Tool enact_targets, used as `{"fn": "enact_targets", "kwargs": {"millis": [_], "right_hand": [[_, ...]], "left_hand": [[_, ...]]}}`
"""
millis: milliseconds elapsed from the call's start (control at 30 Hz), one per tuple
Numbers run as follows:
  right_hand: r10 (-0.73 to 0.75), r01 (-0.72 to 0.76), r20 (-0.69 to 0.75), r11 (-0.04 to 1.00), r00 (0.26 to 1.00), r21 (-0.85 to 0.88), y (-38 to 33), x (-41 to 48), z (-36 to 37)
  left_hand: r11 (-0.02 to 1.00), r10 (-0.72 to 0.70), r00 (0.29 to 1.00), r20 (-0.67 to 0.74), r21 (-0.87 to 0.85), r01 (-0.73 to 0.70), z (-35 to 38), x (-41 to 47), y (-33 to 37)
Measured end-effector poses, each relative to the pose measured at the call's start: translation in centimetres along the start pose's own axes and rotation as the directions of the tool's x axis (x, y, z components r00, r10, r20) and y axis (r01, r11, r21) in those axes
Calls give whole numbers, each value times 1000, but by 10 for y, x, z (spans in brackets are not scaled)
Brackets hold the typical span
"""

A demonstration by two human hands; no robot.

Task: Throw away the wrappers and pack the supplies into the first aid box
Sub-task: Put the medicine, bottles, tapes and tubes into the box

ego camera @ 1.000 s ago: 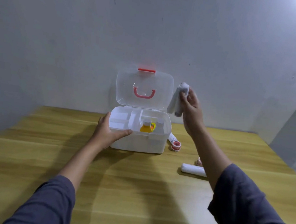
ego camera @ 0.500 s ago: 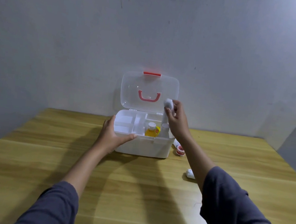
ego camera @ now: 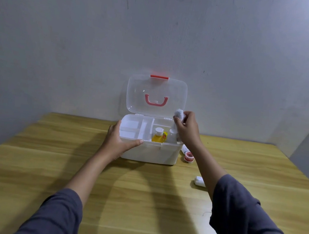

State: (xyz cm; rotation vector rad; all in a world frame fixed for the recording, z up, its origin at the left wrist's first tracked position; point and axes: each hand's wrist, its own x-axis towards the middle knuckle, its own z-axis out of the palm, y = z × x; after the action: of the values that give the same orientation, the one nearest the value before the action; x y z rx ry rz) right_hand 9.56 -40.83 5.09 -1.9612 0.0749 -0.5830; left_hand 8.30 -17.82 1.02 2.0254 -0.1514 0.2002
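Note:
A white first aid box (ego camera: 151,152) stands open at the back of the wooden table, its clear lid (ego camera: 156,96) with a red handle upright. My left hand (ego camera: 117,141) grips the box's front left corner. My right hand (ego camera: 186,128) holds a white bandage roll (ego camera: 178,114) upright over the box's right compartment, its lower end inside. A yellow bottle (ego camera: 159,135) with a white cap stands in that compartment beside a white bottle (ego camera: 171,135). The left tray compartments look empty.
Right of the box lie a white tube (ego camera: 185,149) and a red-and-white tape roll (ego camera: 189,156). Another white roll (ego camera: 200,181) lies on the table (ego camera: 30,161) nearer me, partly hidden by my right arm. A grey wall stands close behind the box.
My right hand has brought the bandage roll down from beside the lid into the box's right compartment. My left hand has stayed on the box.

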Motion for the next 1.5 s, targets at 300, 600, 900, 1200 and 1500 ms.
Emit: {"fn": "enact_targets", "kwargs": {"millis": [300, 600, 900, 1200, 1500], "right_hand": [[-107, 117, 53, 960, 993, -256, 1, 1, -13], [-151, 190, 135, 913, 979, -360, -2, 9, -10], [-158, 198, 125, 875, 979, -442, 3, 13, -7], [-83, 169, 202, 874, 976, -456, 2, 17, -2], [29, -11, 143, 992, 989, -127, -7, 15, -19]], "left_hand": [[1000, 23, 1000, -7, -6, -23, 1, 0, 1], [1000, 16, 1000, -5, -9, -16, 0, -3, 4], [1000, 21, 1000, 3, -15, -21, -1, -4, 5], [999, 34, 999, 2, -25, -34, -1, -5, 6], [1000, 20, 1000, 9, -20, -20, 0, -5, 4]]}}
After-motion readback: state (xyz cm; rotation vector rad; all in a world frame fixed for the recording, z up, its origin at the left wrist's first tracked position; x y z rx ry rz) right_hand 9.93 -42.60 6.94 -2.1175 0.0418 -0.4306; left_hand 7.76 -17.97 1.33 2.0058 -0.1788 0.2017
